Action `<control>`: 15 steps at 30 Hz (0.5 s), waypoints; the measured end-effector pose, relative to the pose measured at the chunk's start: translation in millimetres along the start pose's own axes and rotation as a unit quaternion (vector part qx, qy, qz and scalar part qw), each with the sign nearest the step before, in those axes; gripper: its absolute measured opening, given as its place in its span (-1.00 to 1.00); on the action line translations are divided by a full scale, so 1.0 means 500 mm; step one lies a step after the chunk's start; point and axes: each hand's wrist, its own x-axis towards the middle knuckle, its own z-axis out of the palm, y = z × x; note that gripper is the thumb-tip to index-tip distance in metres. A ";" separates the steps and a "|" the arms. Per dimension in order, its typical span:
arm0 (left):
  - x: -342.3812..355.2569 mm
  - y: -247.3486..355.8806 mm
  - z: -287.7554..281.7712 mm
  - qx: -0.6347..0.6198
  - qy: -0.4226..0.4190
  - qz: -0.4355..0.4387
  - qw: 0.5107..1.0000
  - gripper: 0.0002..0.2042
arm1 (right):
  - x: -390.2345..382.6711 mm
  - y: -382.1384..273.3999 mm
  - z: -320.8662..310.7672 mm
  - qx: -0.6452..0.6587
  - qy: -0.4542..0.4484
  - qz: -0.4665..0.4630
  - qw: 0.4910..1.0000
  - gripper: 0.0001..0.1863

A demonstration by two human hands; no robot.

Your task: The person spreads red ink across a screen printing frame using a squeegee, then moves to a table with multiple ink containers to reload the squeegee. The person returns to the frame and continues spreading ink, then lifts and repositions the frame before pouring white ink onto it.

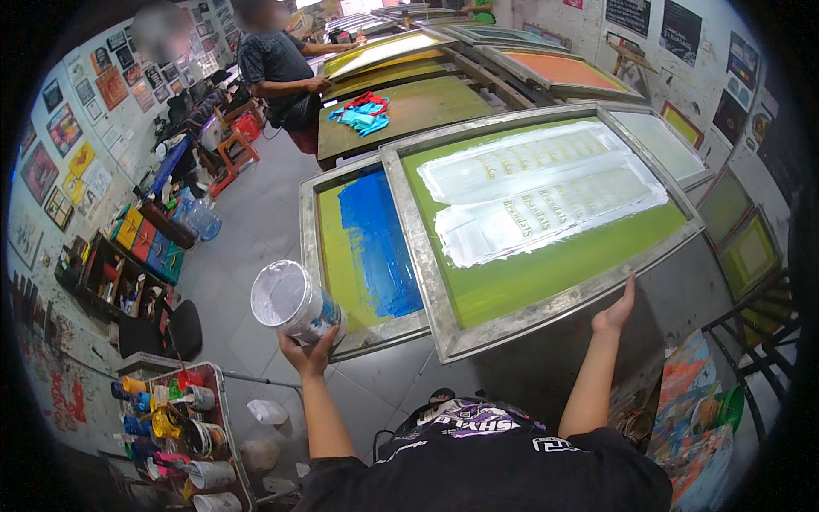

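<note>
My left hand (309,352) grips a tub (324,317) low on its side, with the fingers wrapped around its base. The tub is white, with whitish paint coating its inside, and its mouth is tipped toward me. On the right, my right hand (614,312) holds the near edge of a large metal-framed printing screen (554,308), with some fingers hidden by the frame. White paint (546,192) covers much of its green mesh, around rows of lettering. Overlapped by this screen on the left is another screen (345,290), its mesh spread with blue paint (380,243).
Beyond the screens, blue and red cloths (362,114) lie on a table (418,119). A person (277,72) stands at its far left, by a yellow screen (388,53). A cart (229,401) with several paint tubs is at lower left; a black rack (751,341) stands right.
</note>
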 end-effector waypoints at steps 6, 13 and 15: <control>-0.006 0.014 -0.002 -0.005 -0.034 -0.025 0.999 -0.17 | -0.019 -0.011 -0.029 -0.049 0.116 0.024 0.992 -0.20; -0.002 -0.007 -0.002 0.035 -0.026 0.003 0.999 -0.10 | 0.010 -0.016 -0.146 0.029 -0.011 0.058 0.998 -0.43; -0.002 -0.024 -0.009 0.005 -0.010 0.029 1.000 -0.18 | 0.021 -0.015 -0.173 0.015 0.047 0.062 0.997 -0.31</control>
